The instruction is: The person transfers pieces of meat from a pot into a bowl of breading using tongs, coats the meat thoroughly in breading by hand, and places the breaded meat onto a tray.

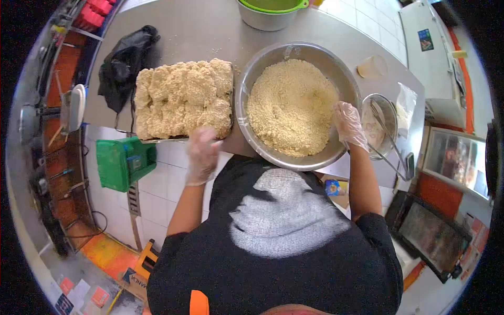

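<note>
A wide metal bowl (249,134) holds a heap of pale, coarse crumbs (291,105). My right hand (350,125), in a clear plastic glove, grips the bowl's right rim, its curled fingers reaching over the inner side. To the bowl's left is a dark-edged tray (232,113) packed with several crumb-coated pieces (184,100) set close together in rows. My left hand (203,153), also gloved, is at the tray's front right corner. Motion blurs its fingers, and I see nothing held there.
A smaller metal bowl (389,111) with a whitish mix and long-handled tongs (388,134) stands right of the large bowl. Behind it are a clear cup (371,67) and a plastic bag (406,107). A black bag (123,71) lies left; a green-rimmed pot (268,20) stands at the far edge.
</note>
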Demonstrator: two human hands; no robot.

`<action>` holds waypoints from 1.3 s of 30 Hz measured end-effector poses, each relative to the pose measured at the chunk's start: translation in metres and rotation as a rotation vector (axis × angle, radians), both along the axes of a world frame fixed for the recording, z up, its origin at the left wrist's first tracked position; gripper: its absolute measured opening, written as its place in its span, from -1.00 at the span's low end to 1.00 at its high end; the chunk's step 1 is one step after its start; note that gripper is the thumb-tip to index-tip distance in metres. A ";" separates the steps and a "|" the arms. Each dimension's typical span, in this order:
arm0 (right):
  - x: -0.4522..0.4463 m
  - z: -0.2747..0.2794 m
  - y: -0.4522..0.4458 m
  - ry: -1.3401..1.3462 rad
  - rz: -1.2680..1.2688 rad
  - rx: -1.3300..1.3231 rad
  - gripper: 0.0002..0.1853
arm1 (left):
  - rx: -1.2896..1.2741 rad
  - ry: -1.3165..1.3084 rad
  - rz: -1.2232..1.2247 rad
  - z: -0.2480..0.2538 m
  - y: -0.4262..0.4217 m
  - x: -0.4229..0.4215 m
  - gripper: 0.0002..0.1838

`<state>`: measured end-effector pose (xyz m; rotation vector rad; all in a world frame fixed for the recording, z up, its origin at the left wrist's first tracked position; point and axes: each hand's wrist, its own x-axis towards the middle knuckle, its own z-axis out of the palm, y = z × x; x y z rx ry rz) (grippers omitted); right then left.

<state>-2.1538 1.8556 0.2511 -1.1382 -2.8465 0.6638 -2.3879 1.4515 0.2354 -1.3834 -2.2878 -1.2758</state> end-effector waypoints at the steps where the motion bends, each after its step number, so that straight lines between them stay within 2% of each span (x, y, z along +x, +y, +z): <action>1: 0.002 0.001 0.000 0.097 0.019 -0.054 -0.72 | -0.025 0.045 -0.015 0.018 0.025 0.005 -0.74; 3: 0.009 0.019 0.003 0.273 0.070 -0.104 -0.68 | -0.102 0.086 -0.018 0.027 0.057 0.006 -0.75; 5: 0.021 0.059 0.004 0.419 0.118 -0.078 -0.61 | -0.140 0.059 -0.016 0.028 0.092 0.017 -0.74; 6: 0.038 0.064 0.018 0.463 0.129 -0.079 -0.50 | -0.151 0.022 -0.008 0.027 0.100 0.014 -0.73; 9: 0.095 0.100 0.050 0.316 -0.054 0.116 -0.47 | -0.184 -0.171 0.031 0.031 0.123 0.012 -0.68; 10: 0.126 0.094 0.070 0.268 -0.033 0.118 -0.37 | -0.110 -0.380 0.059 0.023 0.129 0.009 -0.65; 11: 0.138 0.102 0.071 -0.022 -0.104 0.130 -0.33 | -0.045 -0.584 0.096 0.018 0.137 0.008 -0.62; 12: 0.141 0.117 0.068 -0.306 -0.169 0.131 -0.29 | -0.133 -0.627 0.137 0.026 0.152 0.008 -0.58; 14: 0.167 0.100 0.076 -0.476 -0.137 0.239 -0.29 | -0.313 -0.693 0.233 0.047 0.180 0.002 -0.48; 15: 0.181 0.092 0.079 -0.560 -0.119 0.291 -0.29 | -0.350 -0.674 0.198 0.027 0.190 -0.015 -0.43; 17: 0.193 0.081 0.084 -0.500 -0.077 0.244 -0.47 | -0.428 -0.642 0.142 -0.035 0.203 -0.053 -0.31; 18: 0.200 0.072 0.085 -0.413 -0.025 0.452 -0.73 | -0.498 -0.624 0.160 -0.041 0.207 -0.050 -0.29; 21: 0.224 0.069 0.099 -0.336 0.012 0.420 -0.82 | -0.684 -0.557 0.212 -0.047 0.230 -0.043 -0.21; 22: 0.234 0.075 0.105 -0.311 -0.046 0.287 -0.57 | -0.738 -0.533 0.232 -0.048 0.239 -0.041 -0.19; 23: 0.238 0.087 0.108 -0.292 -0.052 0.269 -0.51 | -0.792 -0.509 0.253 -0.046 0.247 -0.038 -0.16; 24: 0.242 0.100 0.108 -0.274 -0.058 0.248 -0.45 | -0.749 -0.560 0.251 -0.041 0.250 -0.028 -0.13; 26: 0.246 0.123 0.105 -0.309 -0.126 0.181 -0.28 | -0.821 -0.655 0.257 -0.026 0.254 -0.012 -0.11; 27: 0.250 0.123 0.106 -0.306 -0.105 0.228 -0.28 | -0.859 -0.706 0.259 -0.022 0.256 -0.007 -0.10; 28: 0.256 0.121 0.107 -0.305 -0.083 0.272 -0.28 | -0.967 -0.584 0.107 -0.062 0.243 -0.037 -0.10; 30: 0.258 0.127 0.104 -0.307 -0.013 0.333 -0.27 | -0.956 -0.629 0.098 -0.036 0.241 -0.009 -0.06; 33: 0.251 0.134 0.103 -0.269 0.065 0.335 -0.30 | -1.005 -0.743 0.069 0.008 0.242 0.023 -0.03; 34: 0.256 0.122 0.107 -0.257 0.122 0.362 -0.41 | -1.029 -0.788 0.060 0.018 0.243 0.030 -0.01; 37: 0.238 0.119 0.111 -0.340 0.203 0.352 -0.66 | -1.077 -0.656 0.147 0.035 0.249 0.050 -0.15; 39: 0.235 0.118 0.112 -0.337 0.221 0.382 -0.78 | -0.848 -0.929 0.186 0.022 0.243 0.046 -0.21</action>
